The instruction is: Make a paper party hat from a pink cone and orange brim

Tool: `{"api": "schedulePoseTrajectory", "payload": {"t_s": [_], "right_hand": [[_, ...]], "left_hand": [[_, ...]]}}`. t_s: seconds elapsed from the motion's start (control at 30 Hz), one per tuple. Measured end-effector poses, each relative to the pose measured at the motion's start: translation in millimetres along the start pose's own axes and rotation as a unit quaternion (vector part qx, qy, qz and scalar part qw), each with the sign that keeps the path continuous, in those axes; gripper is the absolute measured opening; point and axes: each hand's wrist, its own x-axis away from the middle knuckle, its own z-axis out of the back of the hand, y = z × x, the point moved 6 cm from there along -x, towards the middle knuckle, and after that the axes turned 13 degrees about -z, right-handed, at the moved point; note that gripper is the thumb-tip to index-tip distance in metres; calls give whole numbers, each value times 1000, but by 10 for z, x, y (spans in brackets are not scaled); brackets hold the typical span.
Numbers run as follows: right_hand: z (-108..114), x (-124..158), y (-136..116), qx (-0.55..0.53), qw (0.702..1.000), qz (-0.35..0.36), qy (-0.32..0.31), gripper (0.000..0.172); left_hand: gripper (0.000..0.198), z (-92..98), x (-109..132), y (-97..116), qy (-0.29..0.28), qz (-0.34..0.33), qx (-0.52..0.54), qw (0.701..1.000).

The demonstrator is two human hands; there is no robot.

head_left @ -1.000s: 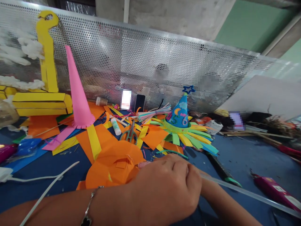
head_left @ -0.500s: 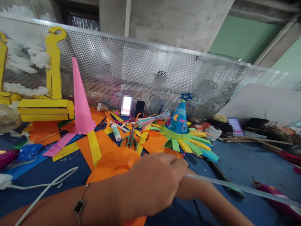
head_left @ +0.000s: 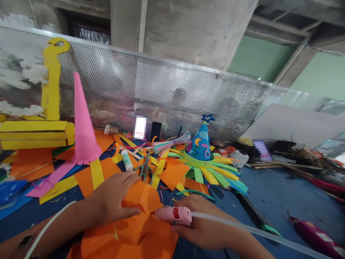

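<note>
My left hand [head_left: 114,196] lies on an orange paper piece [head_left: 134,226] on the blue table, fingers curled over its raised, folded part. My right hand [head_left: 201,225] is closed round a pink glue gun [head_left: 174,214], whose nozzle end touches the orange paper's edge. A long clear glue stick [head_left: 242,226] runs out of the gun's back to the right. A bracelet shows on my left wrist.
Green scissors [head_left: 145,169], a white glue bottle [head_left: 125,160] and paper strips lie beyond the hands. A pink cone [head_left: 82,120], a yellow cardboard model [head_left: 40,126] and a blue party hat [head_left: 201,142] stand further back. Another purple glue gun [head_left: 315,232] lies right. A perforated metal screen [head_left: 172,93] closes the back.
My left hand moved left off my right hand and now rests on the orange paper. The pink glue gun in my right hand has come into sight. The view tilted up.
</note>
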Motion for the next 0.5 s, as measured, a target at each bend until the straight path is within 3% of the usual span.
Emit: {"api": "schedulePoseTrajectory", "payload": {"t_s": [0.07, 0.2, 0.37, 0.5], "right_hand": [[-13, -12, 27, -2, 1000, -13, -9, 10], [-45, -47, 57, -2, 999, -20, -41, 17], [-43, -66, 48, -14, 999, 16, -41, 14], [-58, -92, 80, -33, 999, 13, -39, 20]], "left_hand": [[89, -62, -2, -27, -40, 0, 17, 999], [89, 9, -66, -29, -53, -3, 44, 998], [73, 103, -63, -15, -26, -23, 68, 997], [53, 89, -54, -14, -37, -30, 89, 995]]}}
